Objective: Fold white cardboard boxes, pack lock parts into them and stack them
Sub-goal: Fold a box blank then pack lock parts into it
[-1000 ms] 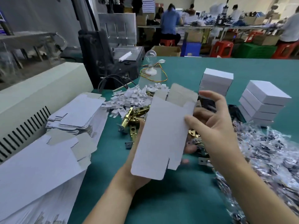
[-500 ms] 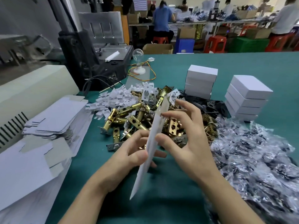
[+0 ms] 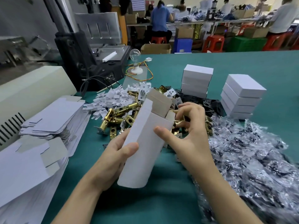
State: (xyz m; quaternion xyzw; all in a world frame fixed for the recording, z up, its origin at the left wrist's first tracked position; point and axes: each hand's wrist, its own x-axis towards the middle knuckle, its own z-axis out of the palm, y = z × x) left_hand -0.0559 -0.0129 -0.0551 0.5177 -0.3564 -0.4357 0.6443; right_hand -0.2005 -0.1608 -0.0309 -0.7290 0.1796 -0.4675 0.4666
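The half-formed white box [image 3: 142, 135], centre of the frame, is light, easily creased card, so hold it by its side edges: your left hand [image 3: 113, 156] grips its lower half, while your right hand [image 3: 189, 139] thumbs its face, fingers [image 3: 191, 109] curled behind, on flap or brass latch [image 3: 178, 122] I cannot tell.

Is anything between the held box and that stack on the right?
Yes, low down: the right hand and the heap of brass lock parts lie between the box and the stack. Above them, nothing visible.
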